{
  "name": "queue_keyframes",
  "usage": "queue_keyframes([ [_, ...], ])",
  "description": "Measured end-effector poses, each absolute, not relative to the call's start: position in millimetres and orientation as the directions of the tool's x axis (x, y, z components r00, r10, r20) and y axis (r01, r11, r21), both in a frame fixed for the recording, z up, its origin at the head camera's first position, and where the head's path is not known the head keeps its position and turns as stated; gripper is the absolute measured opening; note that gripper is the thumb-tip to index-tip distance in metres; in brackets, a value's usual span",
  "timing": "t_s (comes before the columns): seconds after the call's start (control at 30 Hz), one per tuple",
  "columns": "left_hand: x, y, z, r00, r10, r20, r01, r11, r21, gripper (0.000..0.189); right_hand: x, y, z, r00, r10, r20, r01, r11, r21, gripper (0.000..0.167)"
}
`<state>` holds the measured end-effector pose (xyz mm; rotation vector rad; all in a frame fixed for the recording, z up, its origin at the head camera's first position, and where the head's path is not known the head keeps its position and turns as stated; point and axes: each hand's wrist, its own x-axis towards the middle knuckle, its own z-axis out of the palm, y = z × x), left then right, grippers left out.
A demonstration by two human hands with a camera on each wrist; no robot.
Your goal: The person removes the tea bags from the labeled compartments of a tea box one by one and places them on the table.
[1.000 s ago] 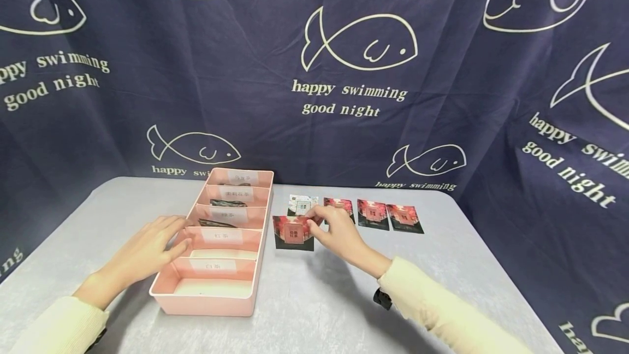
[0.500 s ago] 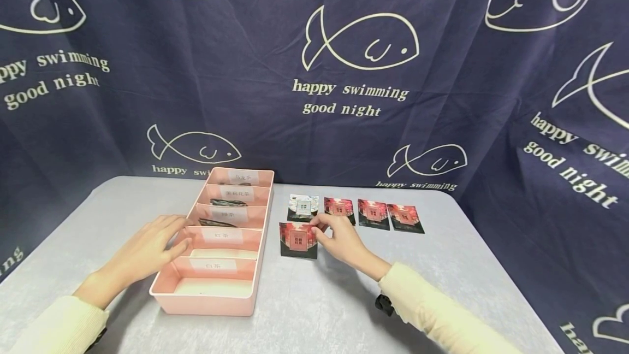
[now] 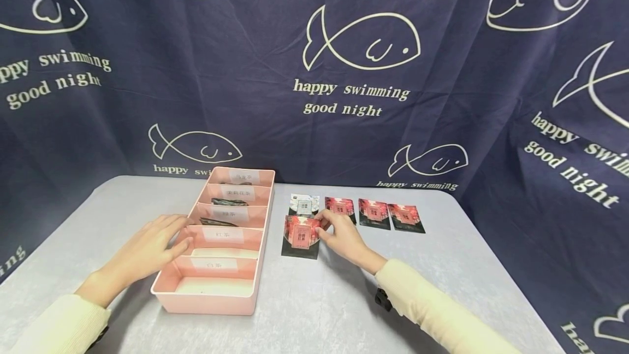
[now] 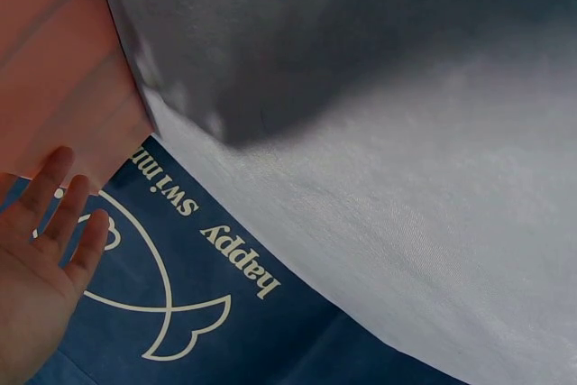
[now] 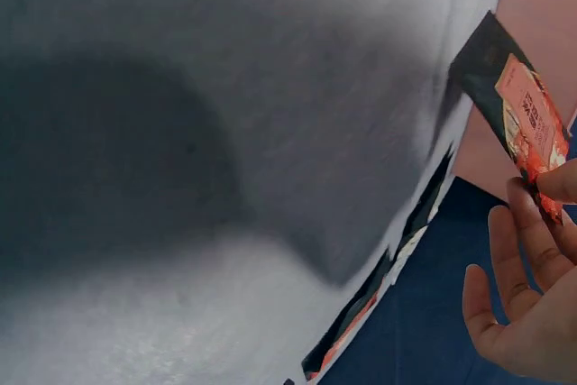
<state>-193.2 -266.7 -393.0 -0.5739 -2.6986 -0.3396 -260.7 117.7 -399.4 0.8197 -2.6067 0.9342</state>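
My right hand (image 3: 341,236) pinches a red-and-black tea sachet (image 3: 301,236) by its right edge, between thumb and fingertips. The sachet's printed front faces the head camera. In the right wrist view this sachet (image 5: 523,105) is tilted, its black end towards the table. My left hand (image 3: 142,247) rests at the left rim of a pink divided box (image 3: 206,304), with its fingers fairly straight and its thumb over the rim. Paper labels mark the box's compartments. Dark sachets (image 3: 230,202) lie in the farther compartments; the two nearest show bare floors.
Behind the held sachet lies a white patterned sachet (image 3: 304,204), partly covered by it. Three red-and-black sachets lie in a row to its right, the rightmost sachet (image 3: 406,217) nearest the table's right side. A dark blue fish-print curtain (image 3: 354,124) hangs behind the grey table (image 3: 314,310).
My right hand has shifted the pinched sachet slightly to the right, and its face has turned more upright towards the head camera. My left hand stays at the box rim.
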Motion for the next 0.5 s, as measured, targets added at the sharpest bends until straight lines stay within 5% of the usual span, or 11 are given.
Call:
queue_keyframes([
  [0.5, -194, -267, -394, -0.846, 0.35, 0.403, 0.438, 0.886, 0.15, 0.043, -282, 114, -417, -0.866, -0.407, 0.289, -0.499, 0.711, -0.495, 0.025],
])
